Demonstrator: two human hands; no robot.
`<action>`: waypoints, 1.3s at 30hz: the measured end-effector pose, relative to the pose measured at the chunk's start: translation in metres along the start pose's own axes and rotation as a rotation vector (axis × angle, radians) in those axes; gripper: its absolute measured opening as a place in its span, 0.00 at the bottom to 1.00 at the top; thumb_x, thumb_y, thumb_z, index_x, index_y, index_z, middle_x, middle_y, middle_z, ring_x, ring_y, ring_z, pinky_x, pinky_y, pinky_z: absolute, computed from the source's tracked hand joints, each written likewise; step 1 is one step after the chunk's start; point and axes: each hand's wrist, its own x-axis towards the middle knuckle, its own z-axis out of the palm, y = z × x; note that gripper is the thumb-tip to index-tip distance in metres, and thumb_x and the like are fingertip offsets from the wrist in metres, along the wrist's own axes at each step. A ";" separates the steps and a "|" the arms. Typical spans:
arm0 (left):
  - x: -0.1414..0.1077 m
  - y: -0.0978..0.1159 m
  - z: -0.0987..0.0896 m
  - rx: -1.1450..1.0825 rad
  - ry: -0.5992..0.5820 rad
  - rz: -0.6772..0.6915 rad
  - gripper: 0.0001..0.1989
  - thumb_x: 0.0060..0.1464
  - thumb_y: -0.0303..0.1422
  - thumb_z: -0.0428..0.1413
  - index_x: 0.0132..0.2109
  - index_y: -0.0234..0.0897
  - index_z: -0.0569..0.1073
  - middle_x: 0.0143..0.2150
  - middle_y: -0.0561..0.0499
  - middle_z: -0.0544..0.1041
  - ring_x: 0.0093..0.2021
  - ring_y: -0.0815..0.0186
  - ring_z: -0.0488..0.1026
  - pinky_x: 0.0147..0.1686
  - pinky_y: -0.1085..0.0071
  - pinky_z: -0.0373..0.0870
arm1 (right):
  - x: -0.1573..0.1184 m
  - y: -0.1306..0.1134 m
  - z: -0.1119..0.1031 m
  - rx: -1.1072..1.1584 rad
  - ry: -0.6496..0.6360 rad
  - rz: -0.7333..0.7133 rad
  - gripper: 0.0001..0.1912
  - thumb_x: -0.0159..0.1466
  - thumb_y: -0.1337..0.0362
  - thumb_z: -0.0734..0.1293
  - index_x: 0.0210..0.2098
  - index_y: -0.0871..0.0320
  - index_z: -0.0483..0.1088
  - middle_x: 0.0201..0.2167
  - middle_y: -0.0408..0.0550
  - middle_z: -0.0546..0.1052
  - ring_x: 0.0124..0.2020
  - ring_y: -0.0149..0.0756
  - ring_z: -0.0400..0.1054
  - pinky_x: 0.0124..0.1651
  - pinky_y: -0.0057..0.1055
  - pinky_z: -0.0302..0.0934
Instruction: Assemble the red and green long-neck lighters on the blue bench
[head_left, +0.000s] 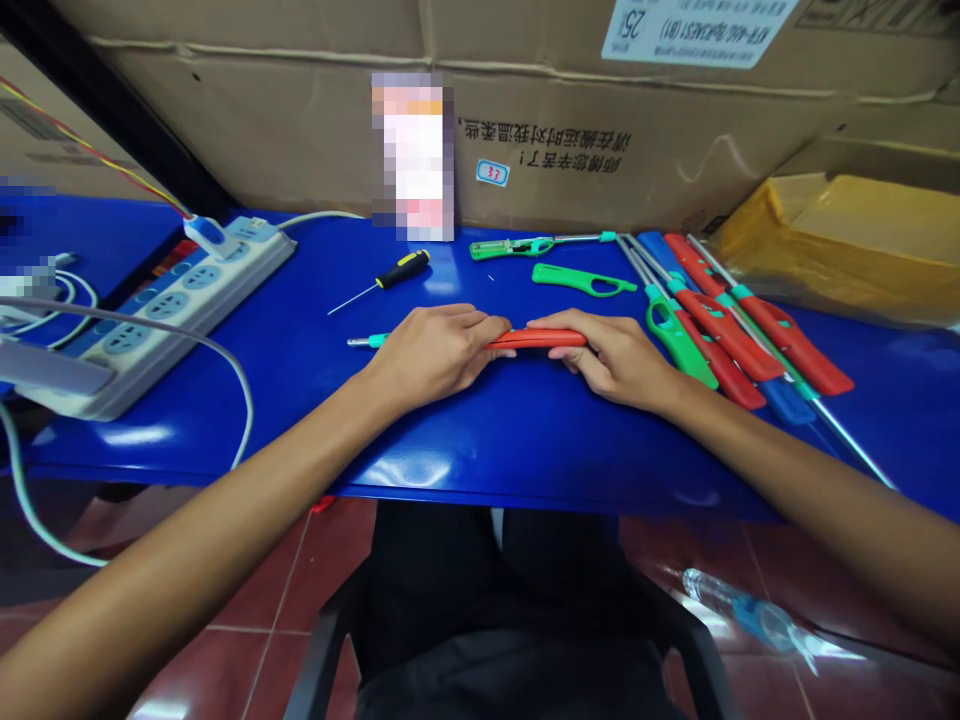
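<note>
Both hands hold one red lighter (541,338) with a long metal nozzle, low over the blue table. My left hand (442,350) is closed round its middle and front part, and the nozzle tip with a teal collar sticks out to the left. At the handle's right end, my right hand (616,355) grips with thumb and fingers. A seam runs along the red handle. Beyond the hands lie an opened green lighter (511,248) with its inner parts showing and a loose green handle shell (581,280). A black and yellow screwdriver (401,270) rests behind my left hand.
Several red, green and blue lighters (739,330) lie piled at the right. A white power strip (172,310) with cables stands on the left of the blue table (420,450). Cardboard boxes (300,140) form the back, with a yellow package (847,240) at right. A bottle (750,612) lies on the floor.
</note>
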 end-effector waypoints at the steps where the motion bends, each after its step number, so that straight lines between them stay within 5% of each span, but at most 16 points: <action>1: 0.000 0.001 -0.001 0.008 -0.007 -0.003 0.20 0.82 0.43 0.48 0.58 0.36 0.81 0.45 0.42 0.86 0.45 0.57 0.83 0.41 0.63 0.78 | 0.000 0.000 0.000 0.002 0.000 0.006 0.19 0.79 0.63 0.65 0.66 0.51 0.76 0.51 0.49 0.88 0.43 0.41 0.85 0.51 0.37 0.79; 9: -0.005 -0.002 -0.009 -0.033 -0.006 0.050 0.27 0.84 0.47 0.43 0.64 0.35 0.79 0.51 0.41 0.87 0.51 0.56 0.84 0.51 0.61 0.81 | 0.000 -0.003 -0.002 -0.010 0.006 -0.006 0.19 0.77 0.66 0.66 0.65 0.52 0.77 0.55 0.50 0.88 0.42 0.41 0.85 0.50 0.37 0.79; 15: -0.004 -0.002 -0.009 0.058 -0.015 0.081 0.26 0.84 0.46 0.44 0.58 0.35 0.83 0.43 0.42 0.87 0.42 0.57 0.83 0.43 0.61 0.80 | 0.000 -0.003 -0.002 -0.007 0.000 -0.025 0.19 0.77 0.67 0.66 0.64 0.52 0.77 0.56 0.50 0.88 0.46 0.43 0.86 0.54 0.38 0.79; 23: -0.005 0.001 -0.009 0.081 0.035 0.143 0.23 0.84 0.43 0.46 0.57 0.34 0.81 0.44 0.44 0.86 0.43 0.58 0.82 0.43 0.63 0.78 | -0.003 -0.001 -0.002 -0.067 0.005 -0.090 0.18 0.78 0.67 0.66 0.65 0.54 0.76 0.57 0.52 0.88 0.48 0.42 0.87 0.56 0.36 0.79; 31: -0.003 0.006 0.000 0.211 0.115 0.153 0.13 0.80 0.36 0.53 0.52 0.34 0.81 0.37 0.48 0.83 0.38 0.59 0.79 0.32 0.63 0.70 | -0.005 -0.004 -0.003 -0.165 0.010 -0.154 0.21 0.78 0.68 0.66 0.68 0.51 0.75 0.59 0.49 0.87 0.54 0.44 0.86 0.59 0.37 0.79; 39: -0.004 0.008 0.000 0.276 0.188 0.231 0.15 0.78 0.34 0.53 0.43 0.36 0.81 0.30 0.49 0.80 0.31 0.62 0.76 0.28 0.63 0.66 | -0.004 -0.005 0.001 -0.163 0.007 -0.200 0.20 0.79 0.67 0.67 0.68 0.52 0.76 0.60 0.51 0.87 0.59 0.47 0.85 0.63 0.39 0.78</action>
